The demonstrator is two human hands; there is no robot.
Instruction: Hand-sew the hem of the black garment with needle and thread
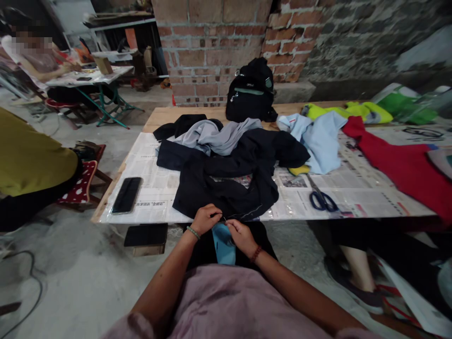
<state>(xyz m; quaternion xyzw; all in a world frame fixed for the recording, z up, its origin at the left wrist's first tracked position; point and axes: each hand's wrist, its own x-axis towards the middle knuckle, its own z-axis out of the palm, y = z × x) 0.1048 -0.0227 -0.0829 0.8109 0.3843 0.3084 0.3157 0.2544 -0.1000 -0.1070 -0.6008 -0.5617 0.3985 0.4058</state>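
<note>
At the table's near edge, my left hand [206, 220] is closed in a pinch on the edge of a black garment [192, 188]. Just to its right, my right hand [242, 237] is also pinched, fingertips almost meeting the left ones. A thin pale sliver that looks like a sewing needle [225, 218] shows at the right fingertips. White stitches run along the garment's near edge, right of my hands. A light blue cloth [224, 245] hangs over my lap beneath them. The garment lies in an open loop, with newspaper visible through it.
Dark-handled scissors [323, 200] lie right on the newspaper-covered table [148, 188], a phone [127, 194] left. Behind are grey cloth [208, 136], a black backpack [250, 94], light blue cloth [323, 141] and red cloth [391, 160]. People sit left and right.
</note>
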